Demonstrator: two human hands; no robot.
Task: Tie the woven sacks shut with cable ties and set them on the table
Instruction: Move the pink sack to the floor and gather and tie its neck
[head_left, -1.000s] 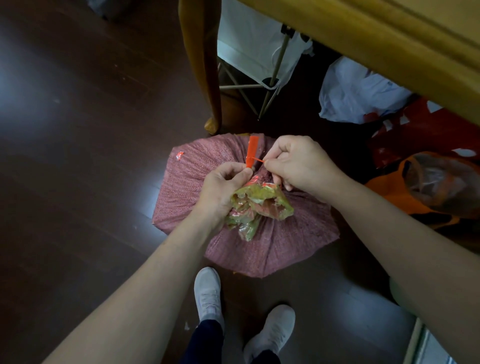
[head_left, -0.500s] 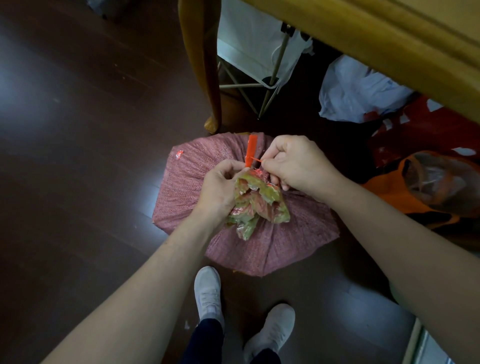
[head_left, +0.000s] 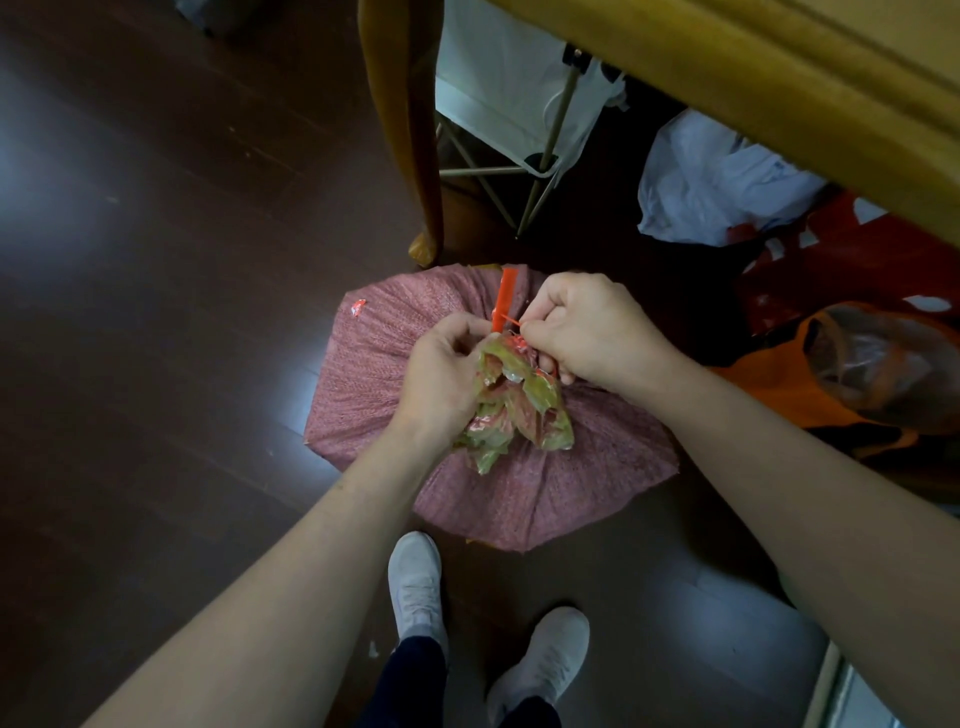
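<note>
Dark wooden floor (head_left: 156, 260) stretches wide to the left of both grips, while beyond them the yellow worktop (head_left: 779, 78) and its leg (head_left: 405, 130) hem in the far side, and a white bag (head_left: 717, 192) and an orange bag (head_left: 779, 384) crowd the right. The pink woven sack (head_left: 545, 488) sits on the floor directly under the grips, near the leg, with white shoes (head_left: 415, 587) at its near edge. The left grip (head_left: 441, 374) is curled round the sack's bunched neck and greenish liner (head_left: 519, 410), and the right grip (head_left: 587, 327), fingers closed, pinches the thin strap of the orange cable tie (head_left: 505, 299), whose flat tag stands just beyond them.
</note>
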